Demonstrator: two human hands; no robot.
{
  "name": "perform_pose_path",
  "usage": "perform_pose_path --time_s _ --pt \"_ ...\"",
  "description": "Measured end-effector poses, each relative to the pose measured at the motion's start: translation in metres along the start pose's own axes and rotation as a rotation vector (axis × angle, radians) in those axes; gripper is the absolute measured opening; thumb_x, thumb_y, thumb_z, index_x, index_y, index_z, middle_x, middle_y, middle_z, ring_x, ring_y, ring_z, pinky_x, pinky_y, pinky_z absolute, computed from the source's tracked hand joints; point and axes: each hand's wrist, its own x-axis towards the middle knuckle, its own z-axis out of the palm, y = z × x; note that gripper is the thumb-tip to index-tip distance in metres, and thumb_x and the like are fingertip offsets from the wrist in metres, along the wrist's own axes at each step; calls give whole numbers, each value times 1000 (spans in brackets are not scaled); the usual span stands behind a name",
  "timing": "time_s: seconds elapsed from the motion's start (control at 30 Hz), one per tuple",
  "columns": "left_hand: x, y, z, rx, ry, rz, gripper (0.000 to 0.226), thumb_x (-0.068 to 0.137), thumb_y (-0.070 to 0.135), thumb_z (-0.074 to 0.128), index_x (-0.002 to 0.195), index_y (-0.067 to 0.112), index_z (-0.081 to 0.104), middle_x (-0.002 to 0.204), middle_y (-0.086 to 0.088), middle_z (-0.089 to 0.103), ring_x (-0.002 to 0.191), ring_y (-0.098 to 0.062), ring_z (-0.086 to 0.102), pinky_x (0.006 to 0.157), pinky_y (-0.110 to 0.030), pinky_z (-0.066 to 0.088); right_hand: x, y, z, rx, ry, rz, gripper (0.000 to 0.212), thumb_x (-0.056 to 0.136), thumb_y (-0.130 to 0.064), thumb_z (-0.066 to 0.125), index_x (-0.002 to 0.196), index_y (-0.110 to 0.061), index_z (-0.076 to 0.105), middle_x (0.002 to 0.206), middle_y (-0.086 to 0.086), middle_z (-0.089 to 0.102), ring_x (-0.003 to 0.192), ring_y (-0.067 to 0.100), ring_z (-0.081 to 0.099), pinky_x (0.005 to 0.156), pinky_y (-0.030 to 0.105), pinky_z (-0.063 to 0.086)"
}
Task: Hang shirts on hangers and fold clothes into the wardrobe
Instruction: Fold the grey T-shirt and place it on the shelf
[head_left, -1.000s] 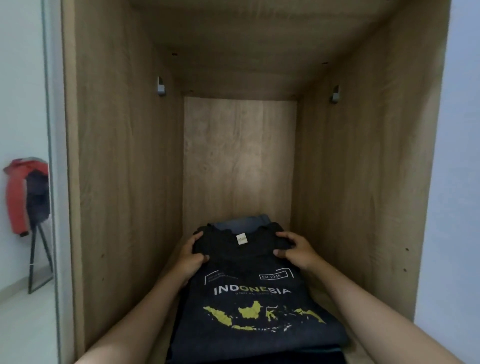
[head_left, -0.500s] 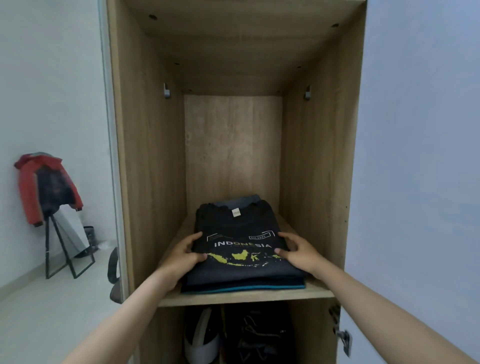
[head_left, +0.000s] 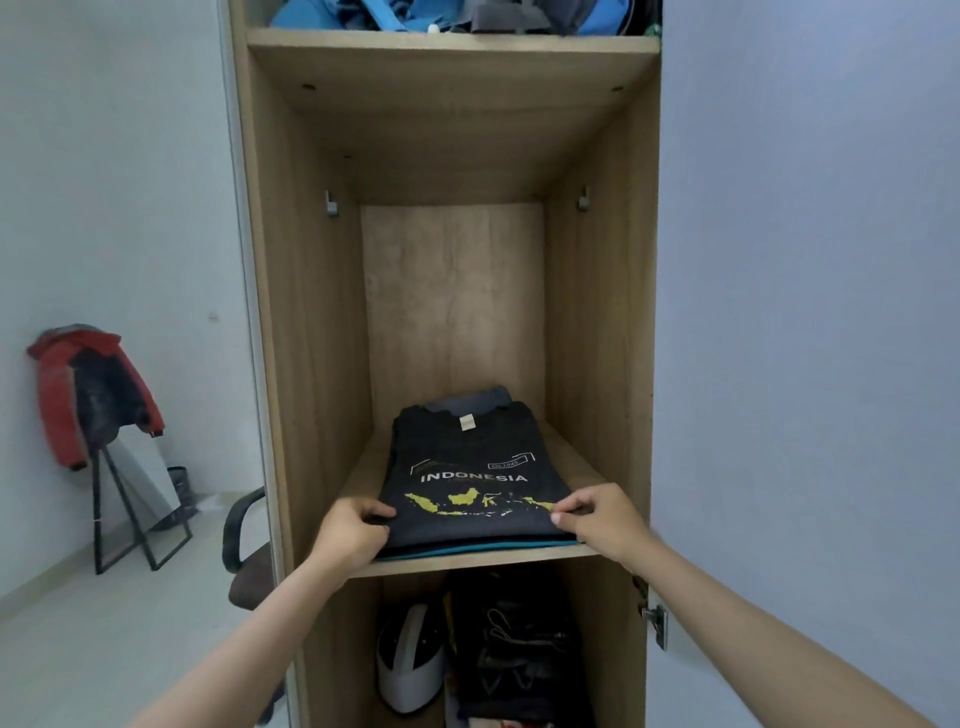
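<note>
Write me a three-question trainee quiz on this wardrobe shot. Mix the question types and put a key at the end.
1. True or false: the folded black shirt lies on top of a stack on the middle shelf.
2. Multiple choice: where do the left hand and right hand hold the shirt? A) at its collar B) at its front corners C) not at all
3. Fill in: the white helmet sits in the compartment ____ the shelf with the shirt.

Key: 1 true, other folded clothes show beneath and behind it; 2 B, each hand pinches a corner near the shelf's front edge; 3 below.
</note>
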Motion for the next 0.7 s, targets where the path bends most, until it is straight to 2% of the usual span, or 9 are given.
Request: perform_pose_path --time_s 0.07,0.17,0.23,0.27,0.3,0.37,0.47,0.57,0.7 --pt "1 3 1 152 -8 -2 26 80 1 59 97 19 66 114 -5 60 98 -17 54 82 -28 49 -4 -5 1 -65 -34 20 6 80 -29 74 84 -24 75 88 -9 69 81 7 60 62 19 45" --pt "-2 22 2 494 18 30 24 81 13 59 98 29 62 115 0 55 109 -21 51 96 -39 45 1 -21 1 -228 33 10 7 79 -24 70 73 -26 71 92 -7 62 89 12 58 67 24 47" --pt "0 32 5 502 95 140 25 84 19 57 107 30 59 123 -1 50 119 -25 44 100 -41 40 10 -32 1 -286 166 -19 5 80 -26 66 76 -28 67 104 -5 51 104 18 51 74 29 43" --pt "3 35 8 448 113 221 29 87 21 56 114 29 57 127 -1 48 121 -24 42 99 -40 40 16 -37 2 -266 200 -53 2 83 -28 64 84 -29 66 110 -3 50 110 20 48 78 30 43" --pt "6 38 11 397 100 302 33 89 23 54 122 27 54 133 -1 46 125 -23 40 100 -38 40 22 -41 5 -236 210 -99 10 86 -30 62 95 -29 65 117 -2 52 115 21 47 82 32 44" --pt "14 38 21 379 -16 405 43 95 29 48 137 26 43 148 2 36 136 -21 29 109 -38 33 34 -45 15 -208 142 -168 33 90 -35 57 123 -29 57 135 -2 50 126 21 43 97 39 43" --pt "23 23 40 583 -281 313 51 99 45 28 148 35 18 159 7 6 146 -19 6 118 -44 13 46 -33 42 -359 -132 -138 56 96 -50 39 148 -31 28 157 -4 22 145 21 20 115 50 22" --pt "30 7 50 706 -336 214 52 97 53 15 147 43 7 159 8 -1 147 -19 1 118 -46 7 54 -13 61 -532 -291 -35 63 94 -63 21 150 -35 17 160 -9 8 148 16 7 117 50 14" --pt "30 7 46 715 -350 210 53 97 55 14 148 42 6 159 7 -4 147 -19 -1 118 -45 6 58 -7 53 -530 -337 -28 72 89 -71 19 151 -35 14 160 -8 5 148 17 3 117 50 14"
